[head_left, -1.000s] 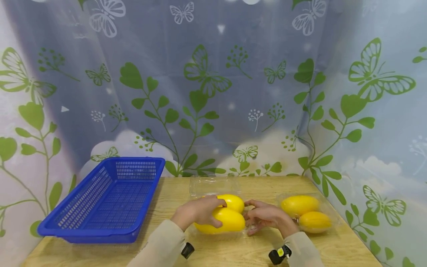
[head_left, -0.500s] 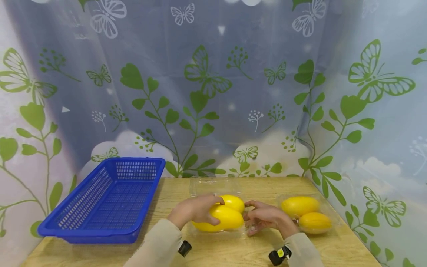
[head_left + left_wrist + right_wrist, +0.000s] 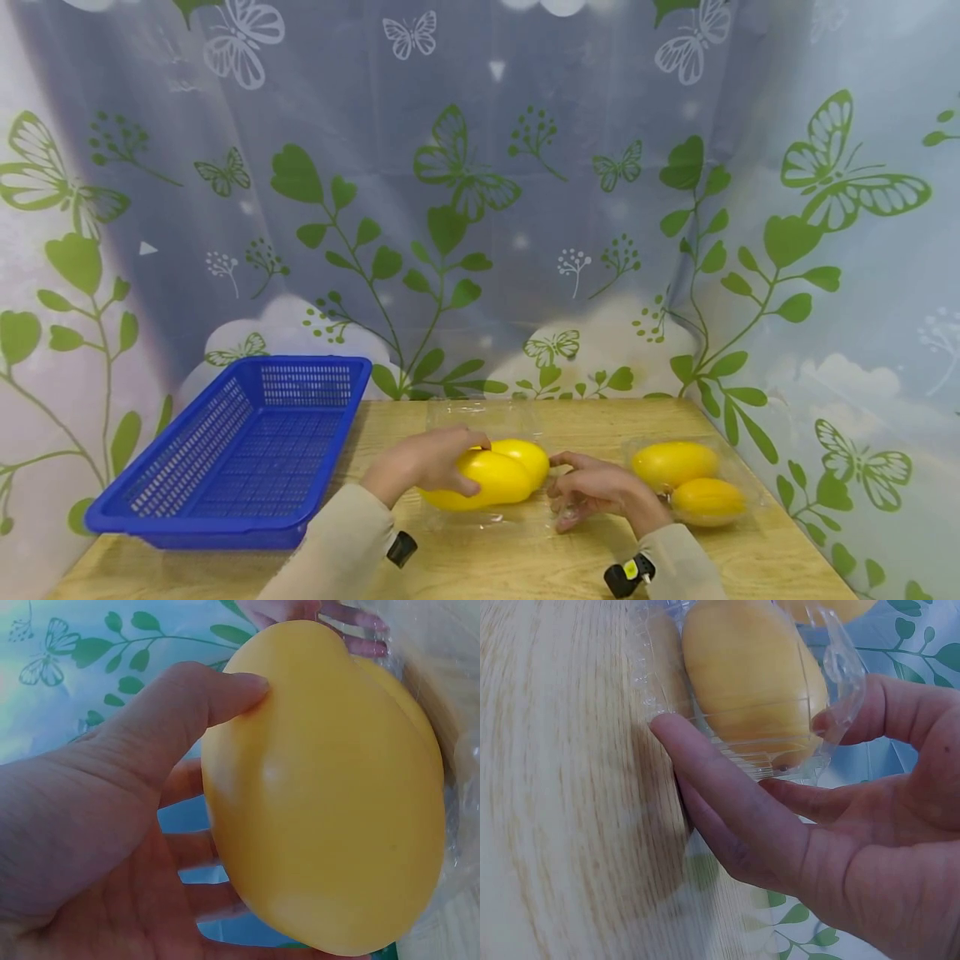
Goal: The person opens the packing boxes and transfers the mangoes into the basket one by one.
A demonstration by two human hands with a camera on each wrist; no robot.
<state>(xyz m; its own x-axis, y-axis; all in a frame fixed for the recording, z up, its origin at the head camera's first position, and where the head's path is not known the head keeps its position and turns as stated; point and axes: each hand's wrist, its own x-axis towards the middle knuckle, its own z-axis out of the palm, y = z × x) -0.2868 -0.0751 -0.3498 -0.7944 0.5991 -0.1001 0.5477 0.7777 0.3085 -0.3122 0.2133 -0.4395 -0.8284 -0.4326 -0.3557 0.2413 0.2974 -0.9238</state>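
Observation:
My left hand (image 3: 416, 462) holds a smooth yellow oval fruit shaped like a mango (image 3: 495, 482), with the thumb on one side and the fingers round the other, as the left wrist view shows. Behind it sits a second yellow fruit (image 3: 531, 458), partly covered. A clear plastic clamshell box (image 3: 487, 523) lies beneath them, its lid folded back toward the curtain. At the box's right end, my right hand (image 3: 596, 492) pinches the plastic rim between thumb and fingers. In the right wrist view, the second fruit (image 3: 754, 675) shows through the clear wall.
A blue slotted plastic basket (image 3: 247, 467) stands on the left of the wooden table (image 3: 525, 575). To the right, another clear box holds two yellow fruits (image 3: 675, 462). A patterned curtain (image 3: 480, 250) hangs behind the table.
My left hand has drawn the front fruit leftward and a little up, tilting it over the box. The right hand stays at the box's edge.

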